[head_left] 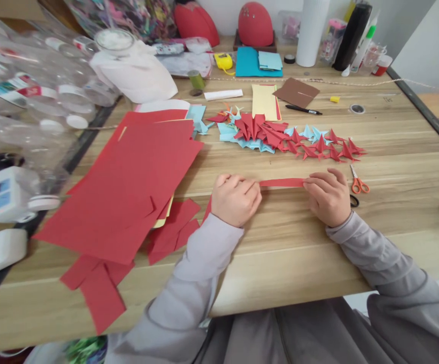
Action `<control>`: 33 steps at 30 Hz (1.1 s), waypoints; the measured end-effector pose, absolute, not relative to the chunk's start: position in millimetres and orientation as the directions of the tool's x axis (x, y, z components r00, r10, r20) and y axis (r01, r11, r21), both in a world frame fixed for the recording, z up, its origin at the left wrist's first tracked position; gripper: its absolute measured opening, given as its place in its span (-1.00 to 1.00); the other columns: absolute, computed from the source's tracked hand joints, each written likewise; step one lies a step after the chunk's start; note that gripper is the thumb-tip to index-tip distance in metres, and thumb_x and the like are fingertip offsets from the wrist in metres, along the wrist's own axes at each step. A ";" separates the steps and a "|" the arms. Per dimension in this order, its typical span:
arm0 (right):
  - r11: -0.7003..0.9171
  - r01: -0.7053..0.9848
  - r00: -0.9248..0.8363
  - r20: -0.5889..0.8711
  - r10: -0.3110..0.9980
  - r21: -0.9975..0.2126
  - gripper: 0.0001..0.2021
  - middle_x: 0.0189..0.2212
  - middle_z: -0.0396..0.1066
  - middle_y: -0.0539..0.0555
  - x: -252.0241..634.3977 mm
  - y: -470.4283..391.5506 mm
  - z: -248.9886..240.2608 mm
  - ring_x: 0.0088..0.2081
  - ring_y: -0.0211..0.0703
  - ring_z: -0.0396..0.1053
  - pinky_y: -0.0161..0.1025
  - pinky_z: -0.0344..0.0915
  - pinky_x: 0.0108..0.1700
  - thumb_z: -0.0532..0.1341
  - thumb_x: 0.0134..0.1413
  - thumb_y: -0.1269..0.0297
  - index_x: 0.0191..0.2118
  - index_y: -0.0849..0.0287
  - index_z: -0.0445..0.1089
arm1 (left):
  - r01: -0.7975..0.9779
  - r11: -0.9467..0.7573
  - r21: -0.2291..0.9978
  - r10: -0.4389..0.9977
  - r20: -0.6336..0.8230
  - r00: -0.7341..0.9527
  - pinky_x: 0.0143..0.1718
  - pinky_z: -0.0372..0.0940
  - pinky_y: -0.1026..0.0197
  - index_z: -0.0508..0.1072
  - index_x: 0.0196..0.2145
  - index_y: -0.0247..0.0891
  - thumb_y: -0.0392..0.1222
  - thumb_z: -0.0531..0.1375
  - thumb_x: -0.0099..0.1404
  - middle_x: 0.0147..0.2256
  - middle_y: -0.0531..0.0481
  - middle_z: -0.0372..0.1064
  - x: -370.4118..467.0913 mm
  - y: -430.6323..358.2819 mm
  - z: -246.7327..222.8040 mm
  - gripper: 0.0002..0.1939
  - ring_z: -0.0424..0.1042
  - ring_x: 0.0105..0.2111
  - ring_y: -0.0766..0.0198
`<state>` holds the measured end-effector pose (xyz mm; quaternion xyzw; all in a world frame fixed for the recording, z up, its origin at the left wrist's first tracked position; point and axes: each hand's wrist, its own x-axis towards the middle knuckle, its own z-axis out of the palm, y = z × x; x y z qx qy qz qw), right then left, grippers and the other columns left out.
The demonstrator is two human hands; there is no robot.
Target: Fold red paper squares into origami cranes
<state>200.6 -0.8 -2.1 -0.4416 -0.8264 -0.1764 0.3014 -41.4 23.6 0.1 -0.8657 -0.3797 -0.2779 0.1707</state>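
A narrow strip of red paper [282, 182] stretches level between my two hands, just above or on the wooden table. My left hand [236, 199] pinches its left end, fingers curled. At the other end, the fingers of my right hand [328, 196] close on the strip. Beside my right hand lie orange-handled scissors [360, 185], with a black loop handle [354, 200] partly hidden by that hand. Behind the strip sits a row of folded red paper pieces [259, 130] mixed with light blue ones [312, 134].
Large red sheets [128, 182] cover the left of the table [280, 273], with red offcuts [103, 298] around them. Plastic bottles [33, 96] crowd the far left. A black pen [303, 109], brown paper [297, 93], a yellow tape measure [224, 61] and a white bottle [312, 35] are farther back.
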 end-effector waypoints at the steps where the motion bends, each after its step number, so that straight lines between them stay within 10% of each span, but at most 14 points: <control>1: 0.544 0.839 -0.420 0.653 0.630 0.014 -0.80 -0.34 0.54 -0.02 200.6 -0.8 -2.4 -0.18 -0.15 0.43 -0.07 0.08 0.07 0.13 -0.02 0.54 -0.31 0.12 0.38 | 0.755 -0.649 -0.093 0.557 0.618 0.555 -0.30 0.02 0.05 0.48 -0.39 -0.19 -0.27 0.09 0.24 -0.38 0.04 0.52 -42.9 24.5 0.5 -0.84 0.34 -0.38 0.19; 8: 0.482 0.808 -0.206 0.606 0.769 -0.338 -0.87 -0.37 0.53 0.09 202.4 -0.8 -3.3 -0.30 -0.13 0.45 -0.19 0.29 -0.20 0.11 0.05 0.45 -0.39 0.17 0.40 | 0.830 -0.557 0.025 0.641 0.649 0.411 -0.30 0.06 0.06 0.48 -0.48 -0.23 -0.25 0.11 0.21 -0.44 -0.04 0.50 -55.3 28.6 -1.4 -0.82 0.37 -0.41 0.17; 12: 0.259 0.476 0.024 0.306 0.952 -0.841 -0.88 -0.51 0.48 0.06 195.6 -2.3 -3.5 -0.47 -0.18 0.41 -0.25 0.32 -0.41 0.19 0.04 0.24 -0.42 0.17 0.40 | 0.715 -0.414 0.563 0.851 0.518 0.085 -0.35 0.16 0.13 0.45 -0.62 -0.25 -0.14 0.09 0.25 -0.59 -0.04 0.42 -43.4 20.2 -3.5 -0.66 0.38 -0.49 0.22; 16: -0.017 0.087 -0.043 -0.021 0.999 -0.996 -0.75 -0.52 0.48 0.04 184.3 -5.2 -2.7 -0.49 -0.22 0.41 -0.28 0.35 -0.43 0.31 -0.11 0.09 -0.48 0.18 0.38 | 0.197 -0.175 0.965 0.982 0.186 -0.039 -0.36 0.28 0.22 0.54 -0.45 -0.28 0.00 0.17 0.18 -0.45 -0.04 0.50 -15.2 6.2 1.5 -0.70 0.44 -0.42 0.23; 26: -0.246 0.052 -0.278 -0.251 0.927 -0.968 -0.65 -0.66 0.40 -0.04 175.1 -13.8 1.4 -0.68 -0.30 0.33 -0.37 0.29 -0.65 0.31 -0.14 0.00 -0.45 0.20 0.31 | -0.322 0.177 0.930 0.977 -0.207 -0.060 -0.63 0.24 0.27 0.48 -0.59 -0.33 -0.04 0.37 -0.07 -0.63 0.04 0.39 -0.1 7.5 -6.1 -0.72 0.32 -0.67 0.33; 33: -0.181 0.135 -0.346 -0.218 0.913 -0.974 -0.67 -0.69 0.33 -0.07 175.3 -16.1 -0.1 -0.73 -0.41 0.22 -0.47 0.13 -0.71 0.27 -0.06 0.03 -0.44 0.23 0.28 | -0.428 0.139 0.893 0.975 -0.200 -0.100 -0.35 0.36 0.19 0.54 -0.52 -0.33 -0.17 0.42 -0.18 -0.47 -0.06 0.50 -2.8 7.9 1.9 -0.75 0.46 -0.46 0.23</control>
